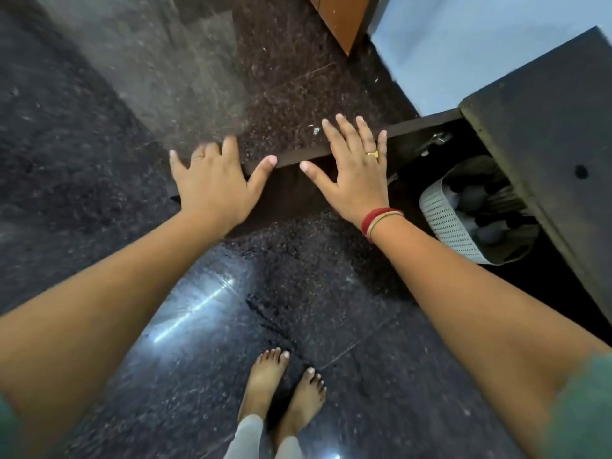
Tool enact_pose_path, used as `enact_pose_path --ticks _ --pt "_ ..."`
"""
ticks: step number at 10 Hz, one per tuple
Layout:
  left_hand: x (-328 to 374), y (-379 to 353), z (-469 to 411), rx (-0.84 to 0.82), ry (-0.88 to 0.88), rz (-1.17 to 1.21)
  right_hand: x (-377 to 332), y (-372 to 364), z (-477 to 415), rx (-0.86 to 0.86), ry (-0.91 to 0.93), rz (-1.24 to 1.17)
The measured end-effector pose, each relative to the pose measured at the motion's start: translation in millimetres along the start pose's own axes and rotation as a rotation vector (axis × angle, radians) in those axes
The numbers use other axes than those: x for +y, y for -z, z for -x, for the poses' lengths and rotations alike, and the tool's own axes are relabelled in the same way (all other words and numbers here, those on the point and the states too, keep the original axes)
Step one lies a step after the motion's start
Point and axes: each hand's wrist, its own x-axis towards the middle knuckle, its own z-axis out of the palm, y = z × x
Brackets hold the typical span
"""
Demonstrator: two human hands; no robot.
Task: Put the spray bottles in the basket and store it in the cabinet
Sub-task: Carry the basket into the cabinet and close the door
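Observation:
A white perforated basket (pixel 445 217) stands inside the dark cabinet (pixel 543 127) at the right, holding several spray bottles (pixel 473 197) whose dark tops show in the shadow. The cabinet's dark door (pixel 414 127) is swung out to the left, seen edge-on from above. My left hand (pixel 212 183) rests flat near the door's outer end, fingers spread. My right hand (pixel 354 173) lies flat on the door's top edge nearer the hinge, fingers apart. Neither hand holds anything.
The floor (pixel 231 326) is dark speckled granite with a bright glare patch. My bare feet (pixel 284 385) stand below the hands. A brown wooden panel (pixel 341 18) and a pale blue wall (pixel 463 44) lie behind the cabinet.

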Motion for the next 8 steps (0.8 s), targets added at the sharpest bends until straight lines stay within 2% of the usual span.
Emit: enact_pose_path --ticks 3,4,6,7,8 --pt "0 3 32 -0.147 -0.284 -0.080 4 19 19 -0.023 -0.074 -0.159" --pt "16 -1 56 -0.279 -0.356 -0.051 10 19 37 -0.032 -0.086 -0.181" --pt "71 -18 115 -0.500 -0.512 0.028 34 32 90 -0.116 -0.080 -0.303" --pt "110 -35 145 -0.552 -0.603 0.040 51 39 122 -0.132 -0.108 -0.368" --pt "155 -47 164 -0.618 -0.698 0.103 66 47 155 -0.119 -0.127 -0.325"
